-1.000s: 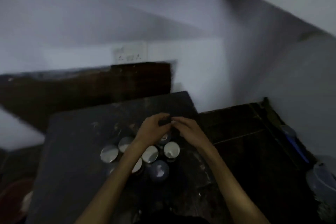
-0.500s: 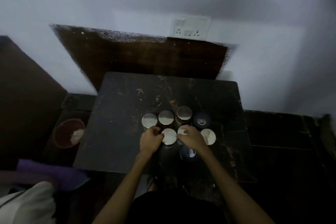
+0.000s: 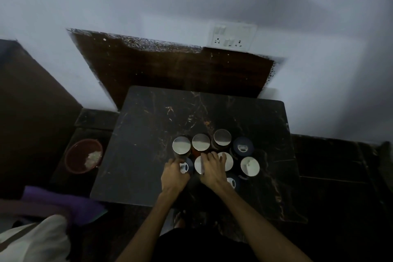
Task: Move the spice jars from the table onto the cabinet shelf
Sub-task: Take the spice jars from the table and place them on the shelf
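Seen from above in dim light, two bare forearms reach forward from the bottom edge over a dark marble-patterned square surface (image 3: 144, 134). The left hand (image 3: 174, 176) is curled around a dark-lidded spice jar (image 3: 185, 167) at the near left of the jar cluster, fingers wrapped about its side. The right hand (image 3: 212, 171), just beside it, lies palm down with fingers extended forward, resting across two silver-lidded jars (image 3: 198, 165) in the middle of the cluster; whether it grips either one I cannot tell. Another dark-lidded jar (image 3: 232, 182) peeks out at the right hand's near side, and a silver-lidded one (image 3: 250, 166) stands to its right. Beyond the hands, three silver-lidded jars (image 3: 201, 142) stand in a row, with a dark blue-lidded jar (image 3: 243, 147) at the row's right end. Left of the surface, a reddish round bowl (image 3: 83, 156) sits on the floor. Farther off, a white switch panel (image 3: 232, 36) is mounted on the pale wall.
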